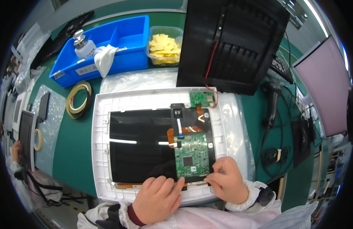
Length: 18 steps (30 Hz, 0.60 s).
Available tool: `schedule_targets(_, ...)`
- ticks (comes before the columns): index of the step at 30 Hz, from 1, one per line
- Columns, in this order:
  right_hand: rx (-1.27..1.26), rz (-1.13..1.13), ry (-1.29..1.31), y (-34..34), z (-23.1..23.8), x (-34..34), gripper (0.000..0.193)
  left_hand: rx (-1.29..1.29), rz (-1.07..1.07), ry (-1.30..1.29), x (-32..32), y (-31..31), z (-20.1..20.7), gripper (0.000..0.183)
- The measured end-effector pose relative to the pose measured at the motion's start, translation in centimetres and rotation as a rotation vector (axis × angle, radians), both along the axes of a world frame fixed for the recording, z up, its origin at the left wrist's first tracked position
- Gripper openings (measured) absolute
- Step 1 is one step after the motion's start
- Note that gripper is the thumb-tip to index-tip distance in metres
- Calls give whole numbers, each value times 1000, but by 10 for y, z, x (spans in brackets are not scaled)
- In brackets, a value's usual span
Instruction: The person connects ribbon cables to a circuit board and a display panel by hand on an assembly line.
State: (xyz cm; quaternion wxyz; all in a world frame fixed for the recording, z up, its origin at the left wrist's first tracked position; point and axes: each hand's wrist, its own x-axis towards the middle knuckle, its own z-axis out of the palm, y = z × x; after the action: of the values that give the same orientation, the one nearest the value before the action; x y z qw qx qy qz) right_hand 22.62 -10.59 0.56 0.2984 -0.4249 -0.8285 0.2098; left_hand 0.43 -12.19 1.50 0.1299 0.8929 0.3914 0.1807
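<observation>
In front of me lies a white plastic housing (101, 152) with a black panel (142, 160) inside it. A green circuit board (201, 152) is mounted on the panel's right part, with orange flat cables (190, 129) along its upper side. My left hand (156, 200) rests at the near edge, fingers stretched out, the index fingertip by the board's lower left corner. At the lower right corner my right hand (229, 183) is closed in a pinch; what the fingertips hold is too small to make out. A smaller green board (201, 98) sits at the housing's top right.
Behind stands a black back cover (243, 49), a red wire (212, 61) running from it to the small board. A blue bin (125, 36), a tub of yellow pieces (165, 47) and tape rolls (79, 100) lie left; a barcode scanner (272, 101) and monitor (324, 82) right. Another person's hand (17, 150) shows far left.
</observation>
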Motion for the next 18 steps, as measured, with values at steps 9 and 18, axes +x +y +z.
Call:
schedule_targets(9,1,70,106,3,1,-1,20,-14,49,30,3,-6,-5,37)
schedule_targets(18,-91,-51,94,1,4,-5,14,-16,84,20,6,-6,-2,38)
